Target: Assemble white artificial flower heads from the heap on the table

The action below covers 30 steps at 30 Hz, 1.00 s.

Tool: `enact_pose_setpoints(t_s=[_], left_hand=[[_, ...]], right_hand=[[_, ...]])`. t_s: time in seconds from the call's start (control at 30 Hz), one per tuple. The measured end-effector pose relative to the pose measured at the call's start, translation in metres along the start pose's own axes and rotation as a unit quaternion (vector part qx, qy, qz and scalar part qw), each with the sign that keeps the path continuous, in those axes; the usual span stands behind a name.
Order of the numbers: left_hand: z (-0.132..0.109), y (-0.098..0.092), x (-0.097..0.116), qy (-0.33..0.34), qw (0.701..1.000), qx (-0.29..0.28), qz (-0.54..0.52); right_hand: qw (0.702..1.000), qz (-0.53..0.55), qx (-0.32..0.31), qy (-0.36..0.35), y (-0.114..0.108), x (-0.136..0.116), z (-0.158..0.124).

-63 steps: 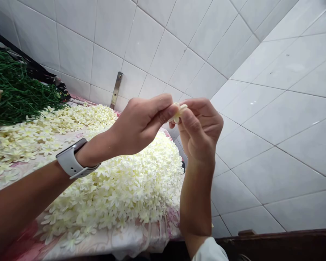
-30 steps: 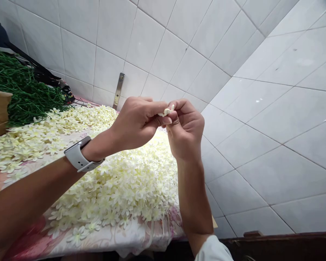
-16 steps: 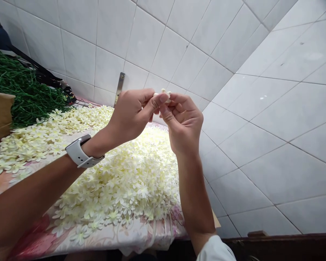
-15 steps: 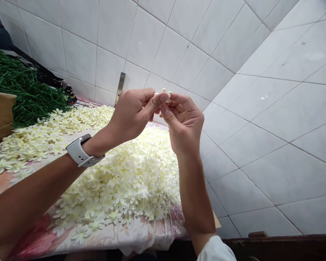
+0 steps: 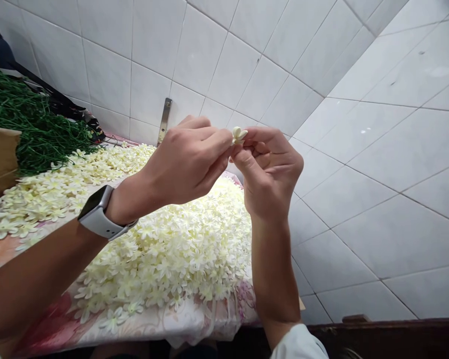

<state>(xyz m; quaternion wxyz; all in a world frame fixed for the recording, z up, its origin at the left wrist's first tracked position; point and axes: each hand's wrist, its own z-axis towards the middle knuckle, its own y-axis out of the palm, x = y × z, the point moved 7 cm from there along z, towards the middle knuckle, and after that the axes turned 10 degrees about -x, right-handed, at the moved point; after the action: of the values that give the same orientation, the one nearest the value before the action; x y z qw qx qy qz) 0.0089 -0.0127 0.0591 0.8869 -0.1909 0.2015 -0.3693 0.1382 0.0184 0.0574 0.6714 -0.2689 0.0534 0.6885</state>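
Note:
A small cream-white flower (image 5: pixel 238 135) is held up between my two hands, above the table and in front of the tiled wall. My left hand (image 5: pixel 196 157), with a watch (image 5: pixel 100 212) on its wrist, has thumb and fingers pinched at the flower's left side. From the right, my right hand (image 5: pixel 271 169) pinches the flower between thumb and index finger, its other fingers curled. Part of the flower is hidden by the fingertips. Below my hands spreads a large heap of loose white-yellow flowers (image 5: pixel 172 254).
A second spread of flowers (image 5: pixel 60 194) lies at the left. Beyond it are a pile of green wiry stems (image 5: pixel 33 119), a brown paper bag or box (image 5: pixel 0 164) and a dark strap (image 5: pixel 52 92). Floral cloth (image 5: pixel 160 324) covers the table. Tiled walls (image 5: pixel 377 199) stand behind and right.
Both hands have shifted slightly to the right. My left hand has rolled so its back faces me more, and the flower between the fingertips shows more of its petals.

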Motion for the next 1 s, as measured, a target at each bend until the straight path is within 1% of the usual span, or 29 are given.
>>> enact_pose_setpoints(t_s=[0.1, 0.17, 0.2, 0.27, 0.37, 0.43, 0.5, 0.57, 0.63, 0.7, 0.77, 0.83, 0.87, 0.93, 1.0], left_hand=[[0.000, 0.004, 0.005, 0.019, 0.996, -0.017, 0.080], [0.000, 0.006, 0.003, 0.012, 0.997, -0.027, 0.073], [0.000, 0.007, 0.000, -0.001, 0.999, -0.027, 0.045], [0.000, 0.007, -0.008, -0.043, 0.998, -0.025, -0.048], [0.000, 0.004, -0.017, -0.095, 0.977, -0.014, -0.192], [0.000, 0.002, -0.018, -0.108, 0.963, -0.008, -0.245], [0.000, 0.001, -0.017, -0.112, 0.958, -0.007, -0.263], [-0.001, 0.001, -0.015, -0.114, 0.961, 0.002, -0.253], [-0.002, -0.001, -0.012, -0.093, 0.972, 0.035, -0.214], [-0.003, -0.005, -0.004, -0.048, 0.986, 0.071, -0.142], [-0.004, -0.006, 0.005, 0.004, 0.995, 0.087, -0.046], [-0.005, -0.005, 0.012, 0.042, 0.995, 0.085, 0.044], [-0.005, -0.005, 0.014, 0.052, 0.993, 0.080, 0.071], [-0.003, -0.001, 0.011, 0.045, 0.995, 0.056, 0.069], [0.000, 0.002, 0.005, 0.007, 0.999, 0.027, 0.016]], right_hand=[[1.000, -0.001, 0.019, 0.006, -0.001, 0.001, -0.001], [1.000, 0.001, 0.025, 0.010, -0.001, 0.004, -0.001], [1.000, 0.005, 0.024, 0.012, -0.001, 0.006, -0.001], [1.000, 0.018, 0.016, 0.014, 0.001, 0.008, 0.000], [0.999, 0.032, -0.005, 0.009, 0.003, 0.008, 0.000], [0.999, 0.028, -0.015, 0.001, 0.004, 0.005, 0.000], [1.000, 0.025, -0.017, -0.009, 0.004, 0.002, 0.000], [1.000, 0.019, -0.009, -0.015, 0.004, -0.001, 0.000], [1.000, 0.004, 0.000, -0.014, 0.004, -0.003, -0.001], [1.000, -0.013, 0.007, -0.007, 0.003, -0.005, -0.001], [1.000, -0.017, -0.002, 0.002, 0.003, -0.005, -0.001], [1.000, -0.011, -0.021, 0.008, 0.003, -0.006, -0.001], [0.999, -0.010, -0.029, 0.012, 0.004, -0.007, -0.001], [0.999, -0.022, -0.026, 0.018, 0.004, -0.008, -0.002], [0.999, -0.047, -0.003, 0.021, 0.004, -0.009, -0.004]])
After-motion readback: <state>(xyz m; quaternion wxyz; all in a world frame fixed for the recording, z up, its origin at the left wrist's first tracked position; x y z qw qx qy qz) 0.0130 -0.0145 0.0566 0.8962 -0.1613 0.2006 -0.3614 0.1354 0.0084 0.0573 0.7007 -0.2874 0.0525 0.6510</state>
